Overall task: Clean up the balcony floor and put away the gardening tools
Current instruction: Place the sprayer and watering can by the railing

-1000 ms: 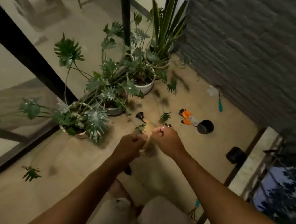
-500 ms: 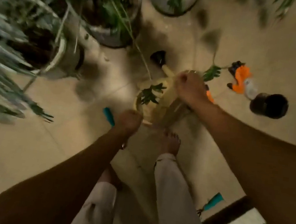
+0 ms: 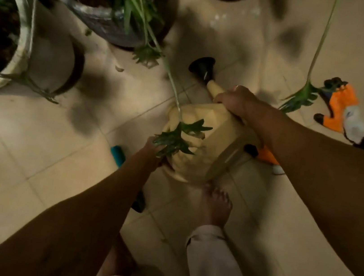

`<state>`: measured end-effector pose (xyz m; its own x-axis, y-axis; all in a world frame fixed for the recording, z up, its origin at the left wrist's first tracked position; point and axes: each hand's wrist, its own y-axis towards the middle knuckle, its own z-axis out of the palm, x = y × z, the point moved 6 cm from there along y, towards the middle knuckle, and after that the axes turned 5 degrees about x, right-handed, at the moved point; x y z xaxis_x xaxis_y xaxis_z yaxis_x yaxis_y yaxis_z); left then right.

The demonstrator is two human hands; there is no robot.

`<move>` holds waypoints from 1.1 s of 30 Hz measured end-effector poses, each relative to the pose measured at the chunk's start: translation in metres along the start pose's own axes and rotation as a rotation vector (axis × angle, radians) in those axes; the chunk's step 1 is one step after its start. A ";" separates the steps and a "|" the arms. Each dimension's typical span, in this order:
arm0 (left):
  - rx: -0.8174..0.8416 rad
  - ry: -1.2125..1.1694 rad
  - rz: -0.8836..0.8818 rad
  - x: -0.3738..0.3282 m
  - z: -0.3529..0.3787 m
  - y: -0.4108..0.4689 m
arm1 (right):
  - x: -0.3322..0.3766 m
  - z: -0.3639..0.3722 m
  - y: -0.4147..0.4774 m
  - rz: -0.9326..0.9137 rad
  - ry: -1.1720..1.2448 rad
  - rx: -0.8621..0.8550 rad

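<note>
while the right hand (image 3: 236, 100) grips the watering can (image 3: 215, 131) near its spout, the left hand (image 3: 152, 151) holds its side.

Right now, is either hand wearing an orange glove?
No, left hand and right hand are bare; the orange glove lies on the floor.

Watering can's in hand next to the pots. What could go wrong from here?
A long-stemmed leaf lies across the watering can that the right hand grips; pulling the can away may snag the stem.
A bare foot stands beside the can and a teal-handled tool lies nearby: possible trip or stubbed toe.
</note>
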<state>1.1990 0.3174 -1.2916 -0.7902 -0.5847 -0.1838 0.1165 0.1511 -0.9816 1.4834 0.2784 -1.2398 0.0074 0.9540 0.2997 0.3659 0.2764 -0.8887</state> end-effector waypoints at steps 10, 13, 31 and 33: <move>-0.034 0.149 0.172 -0.036 -0.010 -0.131 | -0.039 -0.009 -0.114 0.130 0.012 0.010; -0.050 0.180 0.200 -0.038 -0.026 -0.183 | -0.042 -0.009 -0.174 0.180 0.002 0.033; -0.154 0.189 0.487 -0.046 -0.135 -0.602 | 0.094 -0.056 -0.579 -0.049 0.147 -0.021; -0.175 0.150 0.497 -0.038 -0.147 -0.642 | 0.109 -0.059 -0.612 -0.098 0.197 -0.012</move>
<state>1.0661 0.3597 -0.6465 -0.7436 -0.2911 -0.6018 0.4063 0.5181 -0.7527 1.3148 0.2067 -0.6430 0.1524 0.8812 0.4476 0.3849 0.3642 -0.8480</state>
